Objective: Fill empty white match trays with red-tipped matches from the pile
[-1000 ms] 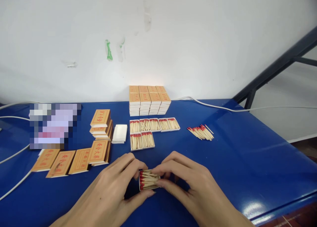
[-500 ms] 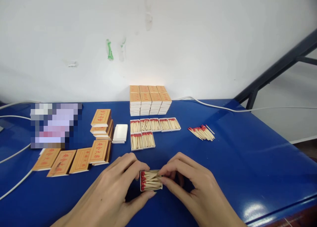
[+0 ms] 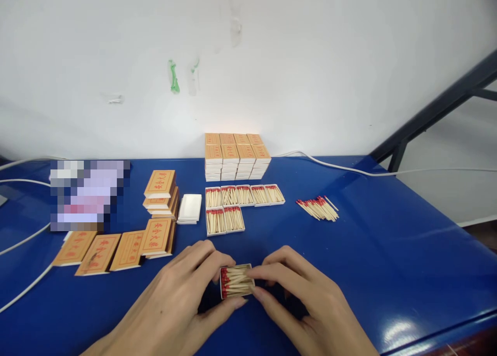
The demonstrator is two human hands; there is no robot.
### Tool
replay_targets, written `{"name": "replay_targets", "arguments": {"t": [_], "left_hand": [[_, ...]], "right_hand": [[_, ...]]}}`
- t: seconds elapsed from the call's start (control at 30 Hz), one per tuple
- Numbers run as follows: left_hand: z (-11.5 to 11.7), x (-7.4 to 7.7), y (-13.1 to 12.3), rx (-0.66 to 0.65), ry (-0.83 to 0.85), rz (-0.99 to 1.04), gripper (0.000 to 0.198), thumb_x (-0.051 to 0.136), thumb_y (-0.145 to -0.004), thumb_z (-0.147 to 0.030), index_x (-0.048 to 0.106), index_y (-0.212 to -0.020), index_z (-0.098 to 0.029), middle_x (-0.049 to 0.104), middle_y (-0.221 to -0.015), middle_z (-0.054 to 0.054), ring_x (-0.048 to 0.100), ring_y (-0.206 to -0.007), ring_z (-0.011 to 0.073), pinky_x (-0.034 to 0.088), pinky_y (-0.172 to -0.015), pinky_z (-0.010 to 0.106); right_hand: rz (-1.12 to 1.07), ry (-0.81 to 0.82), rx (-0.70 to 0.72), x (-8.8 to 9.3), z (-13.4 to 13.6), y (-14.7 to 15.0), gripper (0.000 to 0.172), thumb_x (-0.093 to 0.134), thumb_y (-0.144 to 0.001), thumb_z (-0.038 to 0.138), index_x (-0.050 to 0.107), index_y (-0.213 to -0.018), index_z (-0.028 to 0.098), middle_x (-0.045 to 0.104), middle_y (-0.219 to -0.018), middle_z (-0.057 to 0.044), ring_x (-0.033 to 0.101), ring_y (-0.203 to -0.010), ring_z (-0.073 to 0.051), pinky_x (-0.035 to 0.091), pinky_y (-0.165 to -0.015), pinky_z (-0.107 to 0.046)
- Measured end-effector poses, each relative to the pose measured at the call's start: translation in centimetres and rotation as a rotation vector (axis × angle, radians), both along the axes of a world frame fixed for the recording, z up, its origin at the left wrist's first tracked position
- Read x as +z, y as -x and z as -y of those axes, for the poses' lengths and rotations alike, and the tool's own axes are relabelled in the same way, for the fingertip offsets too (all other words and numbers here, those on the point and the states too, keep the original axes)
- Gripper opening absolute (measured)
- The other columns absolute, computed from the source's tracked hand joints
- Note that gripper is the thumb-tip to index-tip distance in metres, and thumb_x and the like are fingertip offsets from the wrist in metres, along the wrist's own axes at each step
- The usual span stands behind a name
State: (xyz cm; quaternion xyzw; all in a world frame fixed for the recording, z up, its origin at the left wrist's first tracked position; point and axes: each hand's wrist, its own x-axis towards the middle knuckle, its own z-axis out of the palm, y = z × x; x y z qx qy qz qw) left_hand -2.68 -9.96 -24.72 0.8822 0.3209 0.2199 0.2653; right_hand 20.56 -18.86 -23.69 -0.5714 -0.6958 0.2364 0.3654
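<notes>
Low in the view, a small white matchbox tray (image 3: 235,297) full of red-tipped matches (image 3: 235,279) is gripped by my left hand (image 3: 186,288). Its index finger bears on the far side and its thumb on the near side, with the red heads towards this hand. At the tray's other end is my right hand (image 3: 301,294), its thumb and index finger parted. The index fingertip touches the bare match ends, and the thumb is by the near right corner. The right hand's other fingers are partly hidden behind the index finger.
Beyond my hands are several filled trays (image 3: 225,220) in two rows, with stacked matchboxes (image 3: 237,156) behind. A match pile (image 3: 318,209) lies right. To the left are white empty trays (image 3: 190,208), orange matchbox sleeves (image 3: 160,184) and a pixelated object (image 3: 91,190). A white cable (image 3: 341,167) runs along the back.
My right thumb and index finger have opened from a pinch at the match ends and drawn slightly apart. My left hand keeps its hold on the tray. The view has shifted slightly.
</notes>
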Motion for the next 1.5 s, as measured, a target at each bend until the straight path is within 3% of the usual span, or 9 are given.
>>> {"name": "replay_targets", "arguments": {"t": [0.17,0.3,0.47,0.67,1.03,1.17,1.3,1.4,1.5], "left_hand": [[-0.1,0.2,0.0,-0.021,0.051,-0.038,0.022,0.077,-0.106,-0.037,0.068,-0.126,-0.035,0.071,-0.109,-0.006,0.079,-0.093,0.0117,0.063,-0.078,0.023],[-0.1,0.1,0.1,-0.002,-0.005,-0.035,0.038,0.073,-0.108,-0.034,0.061,-0.143,-0.038,0.071,-0.118,-0.004,0.08,-0.095,0.0117,0.066,-0.081,0.022],[0.1,0.1,0.1,0.044,-0.07,-0.051,0.058,0.065,-0.107,-0.026,0.047,-0.16,-0.042,0.07,-0.141,-0.001,0.08,-0.115,0.0149,0.069,-0.101,0.029],[0.3,0.0,-0.1,0.003,0.01,-0.028,0.066,0.066,-0.1,-0.02,0.046,-0.157,-0.046,0.069,-0.143,-0.002,0.078,-0.121,0.0149,0.069,-0.102,0.028],[0.9,1.9,-0.5,-0.051,0.041,-0.017,0.078,0.072,-0.081,-0.009,0.05,-0.149,-0.041,0.073,-0.137,-0.004,0.076,-0.127,0.0162,0.067,-0.11,0.03],[0.8,1.0,-0.4,-0.053,0.079,-0.006,0.075,0.084,-0.085,-0.017,0.049,-0.146,-0.042,0.071,-0.133,-0.004,0.076,-0.123,0.0169,0.068,-0.106,0.031],[0.6,-0.3,-0.1,-0.064,0.093,0.026,0.065,0.081,-0.097,-0.025,0.048,-0.15,-0.045,0.071,-0.129,-0.004,0.078,-0.115,0.0148,0.068,-0.098,0.028],[0.6,-0.1,0.0,-0.07,0.077,0.009,0.075,0.097,-0.086,-0.039,0.054,-0.147,-0.043,0.071,-0.125,-0.003,0.08,-0.107,0.0169,0.07,-0.089,0.028],[0.4,0.7,0.0,-0.068,0.009,-0.054,0.086,0.106,-0.073,-0.051,0.061,-0.145,-0.041,0.07,-0.123,-0.004,0.082,-0.099,0.0176,0.07,-0.083,0.028]], "right_hand": [[0.006,-0.012,0.009,-0.1,0.4,-0.3,0.022,0.069,-0.109,0.017,0.082,-0.122,0.028,0.074,-0.111,-0.003,0.078,-0.096,-0.013,0.065,-0.086,-0.022],[-0.013,0.003,0.014,-0.3,0.5,-0.4,0.019,0.068,-0.11,0.019,0.082,-0.118,0.028,0.074,-0.112,-0.003,0.078,-0.096,-0.013,0.064,-0.086,-0.022],[-0.07,0.077,-0.014,-0.4,0.3,-0.2,0.01,0.074,-0.107,0.021,0.08,-0.112,0.028,0.076,-0.105,0.001,0.075,-0.09,-0.012,0.061,-0.081,-0.021],[-0.139,0.198,-0.082,-0.6,-0.7,0.7,0.008,0.078,-0.103,0.027,0.071,-0.098,0.025,0.07,-0.084,0.005,0.064,-0.072,-0.011,0.054,-0.068,-0.024],[-0.092,0.319,-0.072,-0.2,-1.0,1.5,0.019,0.079,-0.099,0.029,0.064,-0.11,0.026,0.061,-0.078,0.008,0.058,-0.069,-0.013,0.044,-0.063,-0.028],[-0.11,0.351,-0.034,-0.2,-0.9,1.2,0.009,0.074,-0.105,0.027,0.065,-0.109,0.027,0.065,-0.086,0.006,0.061,-0.077,-0.013,0.05,-0.072,-0.028],[-0.086,0.358,0.034,0.9,-0.8,1.0,0.012,0.075,-0.102,0.022,0.066,-0.109,0.027,0.067,-0.092,0.005,0.064,-0.083,-0.013,0.053,-0.077,-0.028],[-0.097,0.38,0.06,2.0,-0.9,0.3,0.017,0.078,-0.1,0.024,0.068,-0.113,0.029,0.069,-0.094,0.006,0.067,-0.086,-0.014,0.055,-0.081,-0.027],[-0.079,0.31,-0.065,2.2,-1.4,-2.0,0.014,0.076,-0.105,0.04,0.074,-0.118,0.032,0.071,-0.092,0.004,0.068,-0.084,-0.016,0.055,-0.075,-0.027]]}}
